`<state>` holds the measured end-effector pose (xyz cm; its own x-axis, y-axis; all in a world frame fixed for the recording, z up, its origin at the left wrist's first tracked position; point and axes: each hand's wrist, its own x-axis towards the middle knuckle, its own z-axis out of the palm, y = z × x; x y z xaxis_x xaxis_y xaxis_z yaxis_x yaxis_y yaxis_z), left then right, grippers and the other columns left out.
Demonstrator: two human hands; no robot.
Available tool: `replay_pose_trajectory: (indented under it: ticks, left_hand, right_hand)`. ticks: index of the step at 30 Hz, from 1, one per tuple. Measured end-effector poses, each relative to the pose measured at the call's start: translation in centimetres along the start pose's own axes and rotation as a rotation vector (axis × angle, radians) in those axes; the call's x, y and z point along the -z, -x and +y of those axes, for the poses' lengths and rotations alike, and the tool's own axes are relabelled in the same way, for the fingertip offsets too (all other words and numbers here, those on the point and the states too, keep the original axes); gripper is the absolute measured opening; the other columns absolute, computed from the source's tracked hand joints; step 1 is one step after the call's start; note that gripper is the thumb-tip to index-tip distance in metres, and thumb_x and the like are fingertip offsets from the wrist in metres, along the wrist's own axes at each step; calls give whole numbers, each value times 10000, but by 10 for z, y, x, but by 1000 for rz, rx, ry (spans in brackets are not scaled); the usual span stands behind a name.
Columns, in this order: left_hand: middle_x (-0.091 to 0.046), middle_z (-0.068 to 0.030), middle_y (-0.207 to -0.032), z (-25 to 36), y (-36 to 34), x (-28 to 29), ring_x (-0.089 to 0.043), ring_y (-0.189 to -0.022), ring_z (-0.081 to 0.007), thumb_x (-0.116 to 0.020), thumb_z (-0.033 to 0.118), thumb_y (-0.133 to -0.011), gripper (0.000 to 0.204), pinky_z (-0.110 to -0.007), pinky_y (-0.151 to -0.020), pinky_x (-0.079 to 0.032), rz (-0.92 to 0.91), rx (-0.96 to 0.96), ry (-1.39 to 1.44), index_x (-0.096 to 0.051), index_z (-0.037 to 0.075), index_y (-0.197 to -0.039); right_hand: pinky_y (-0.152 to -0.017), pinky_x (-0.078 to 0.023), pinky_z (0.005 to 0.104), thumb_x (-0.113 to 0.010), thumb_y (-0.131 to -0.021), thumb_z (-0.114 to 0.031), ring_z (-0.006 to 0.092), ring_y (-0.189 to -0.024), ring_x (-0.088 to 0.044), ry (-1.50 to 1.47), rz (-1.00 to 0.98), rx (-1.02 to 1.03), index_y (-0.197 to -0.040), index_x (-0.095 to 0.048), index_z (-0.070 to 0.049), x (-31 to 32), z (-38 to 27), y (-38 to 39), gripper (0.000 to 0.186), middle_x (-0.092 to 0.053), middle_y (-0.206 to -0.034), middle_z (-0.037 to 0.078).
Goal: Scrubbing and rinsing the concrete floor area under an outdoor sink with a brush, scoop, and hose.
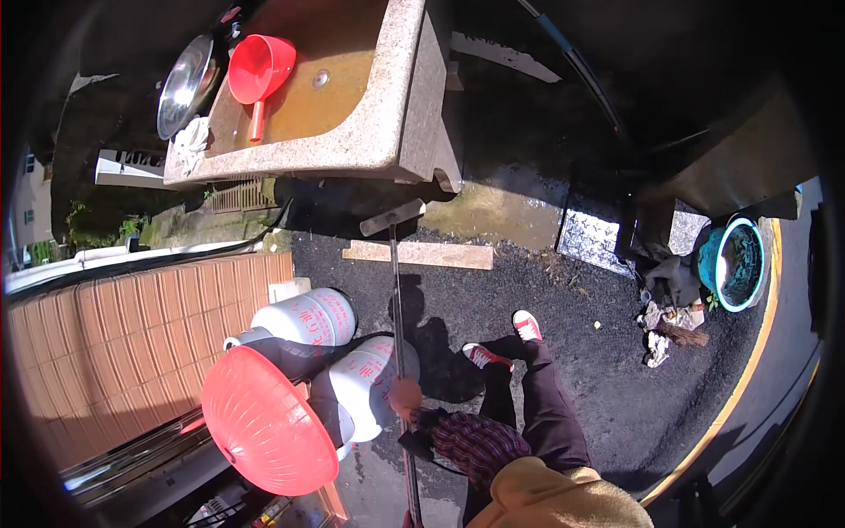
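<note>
My left hand [406, 396], at the end of a plaid sleeve, is closed around the dark pole of a long-handled tool [397, 299]. Its short, pale bar-shaped head [393, 217] lies across the pole's far end, near the sink. Whether this is a squeegee or a broom I cannot tell. My right hand does not show; a small reddish patch beside the pole at the lower edge cannot be made out. Nearest to the left hand are two white gas cylinders [319, 317] with red markings and a large red domed plastic cover [264, 422].
A stone sink [290, 158] holds a red dipper [260, 70]; a metal basin [185, 88] and white cloth [191, 143] sit at its left. A wooden plank [440, 255] lies on the asphalt. A teal tub [738, 264] and crumpled rags [669, 317] are at the right.
</note>
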<state>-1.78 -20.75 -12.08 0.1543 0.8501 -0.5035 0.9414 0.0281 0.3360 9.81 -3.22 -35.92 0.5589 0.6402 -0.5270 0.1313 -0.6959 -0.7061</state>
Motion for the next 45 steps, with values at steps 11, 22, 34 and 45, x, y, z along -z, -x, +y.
replay_pose_trajectory:
  ticks: [11, 22, 34, 45]
  left_hand:
    - [-307, -110, -452, -8, -26, -1, -260, -396, -129, -593, 152, -727, 494, -304, -358, -275, -30, -48, -103, -444, 38, -1184]
    - [-439, -37, -572, -52, -7, 73, -362, -450, -99, -515, 8, -755, 449, -257, -405, -347, -293, 123, 41, -448, 78, -1194]
    - [-527, -74, -618, -142, -56, 112, -383, -424, -169, -573, 62, -744, 280, -296, -397, -324, 5, -305, -108, -574, 72, -1023]
    - [-371, 28, -466, -68, -70, 142, -262, -401, -83, -555, 69, -759, 406, -249, -380, -236, -185, -269, -436, -492, 76, -1160]
  right_hand:
    - [-640, -484, 438, -464, -792, -382, 381, -743, -581, -274, -30, -539, -826, -531, 33, 18, 10, -57, 422, -579, -778, 244]
    - [-583, -433, 491, -416, -833, -354, 427, -665, -551, -487, 119, -559, -724, -467, 86, 31, 17, 1, 456, -533, -655, 290]
    - [-414, -439, 430, -419, -831, -297, 362, -475, -549, -469, 194, -626, -719, -401, 69, -26, -5, -4, 384, -508, -530, 250]
    - [-323, -418, 344, -432, -847, -288, 250, -360, -524, -733, -192, -582, -778, -372, 106, -24, -30, -12, 404, -496, -491, 161]
